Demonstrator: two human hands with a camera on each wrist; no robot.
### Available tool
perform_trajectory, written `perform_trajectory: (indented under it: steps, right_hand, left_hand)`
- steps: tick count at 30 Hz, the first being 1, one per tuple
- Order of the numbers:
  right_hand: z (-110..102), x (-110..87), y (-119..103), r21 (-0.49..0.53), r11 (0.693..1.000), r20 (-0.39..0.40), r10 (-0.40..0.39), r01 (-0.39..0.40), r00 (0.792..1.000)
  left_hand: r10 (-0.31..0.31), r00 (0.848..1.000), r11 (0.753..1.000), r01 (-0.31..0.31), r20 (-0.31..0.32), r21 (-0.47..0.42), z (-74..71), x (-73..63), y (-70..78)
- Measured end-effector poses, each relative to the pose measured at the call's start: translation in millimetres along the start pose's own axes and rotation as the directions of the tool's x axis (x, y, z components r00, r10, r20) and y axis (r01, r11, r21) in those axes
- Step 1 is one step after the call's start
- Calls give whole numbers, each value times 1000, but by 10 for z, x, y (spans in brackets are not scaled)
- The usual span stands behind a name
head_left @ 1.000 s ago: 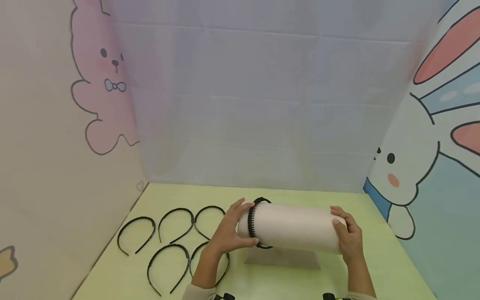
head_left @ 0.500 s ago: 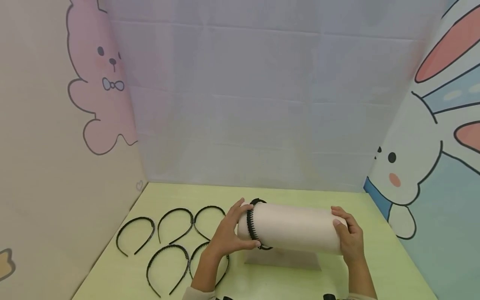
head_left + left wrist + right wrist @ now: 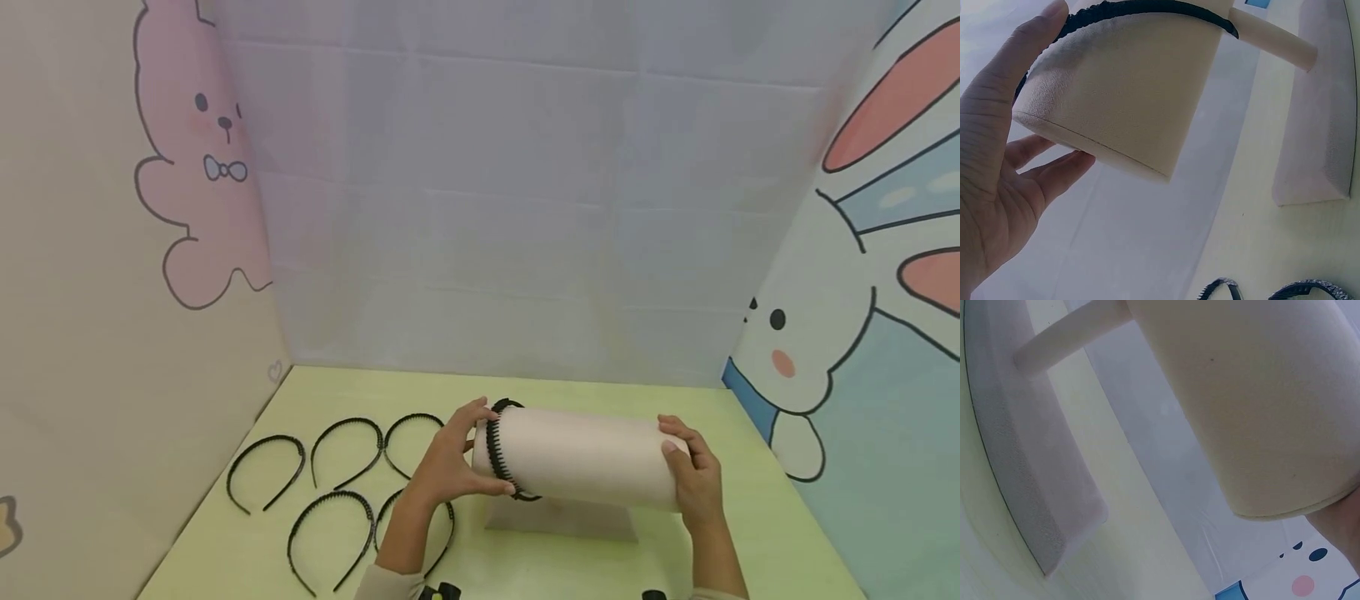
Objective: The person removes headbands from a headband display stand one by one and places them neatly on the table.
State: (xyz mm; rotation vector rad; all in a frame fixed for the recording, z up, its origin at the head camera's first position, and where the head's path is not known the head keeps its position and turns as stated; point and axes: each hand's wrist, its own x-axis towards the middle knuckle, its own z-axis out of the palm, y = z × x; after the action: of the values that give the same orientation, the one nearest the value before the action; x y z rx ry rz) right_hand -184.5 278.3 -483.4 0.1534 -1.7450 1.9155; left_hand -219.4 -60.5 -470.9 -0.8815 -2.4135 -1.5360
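A pale, padded headband display roll [image 3: 585,457] lies level on its base [image 3: 558,521]; a short post joins them in both wrist views. Around the roll's left end sits a black toothed headband [image 3: 495,446]. My left hand [image 3: 446,467] holds this headband, thumb at its lower front and index finger near its top. In the left wrist view, the thumb touches the headband [image 3: 1147,7] while other fingers lie under the roll's end. My right hand [image 3: 697,475] grips the roll's right end, thumb in front and fingers over the top; the right wrist view mostly hides it.
Several similar black headbands lie on the pale green table left of the stand, including a leftmost headband [image 3: 277,437] and a front headband [image 3: 330,493]. One lies partly behind my left forearm. Cartoon-printed walls and a whitish back sheet [image 3: 510,250] enclose the table.
The headband has slid slightly left along the roll, toward its end, with my left hand on it. My right hand keeps its hold on the roll's right end.
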Motion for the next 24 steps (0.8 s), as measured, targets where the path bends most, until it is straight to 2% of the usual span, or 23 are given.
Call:
perform_trajectory:
  steps: [4, 8, 10, 14, 17, 21, 24]
  right_hand:
    - [1, -12, 9, -9, 1000, 8, 14, -14, 1000]
    - [3, -30, 14, -23, 999, 8, 27, -26, 1000]
    - [4, -38, 11, -31, 999, 0, 32, -32, 999]
    - [0, -47, -1, -41, 998, -12, 39, -39, 999]
    - [-5, -42, -11, -50, 998, -16, 40, -41, 999]
    - [-7, -20, -25, -61, 997, -10, 41, -42, 999]
    - [-2, -7, -31, -58, 998, -7, 37, -37, 999]
  left_hand:
    - [27, 1000, 997, -28, 16, 71, -25, 42, 0]
    - [38, 999, 983, -42, 29, 176, -29, 77, 1]
    - [40, 998, 980, -47, 40, 194, -22, 88, -3]
    - [42, 997, 984, -54, 70, 172, 6, 100, -12]
    - [60, 995, 979, -75, 84, 188, 31, 110, -23]
    - [85, 994, 975, -98, 74, 202, 48, 131, -26]
    - [91, 994, 982, -99, 54, 160, 45, 144, -21]
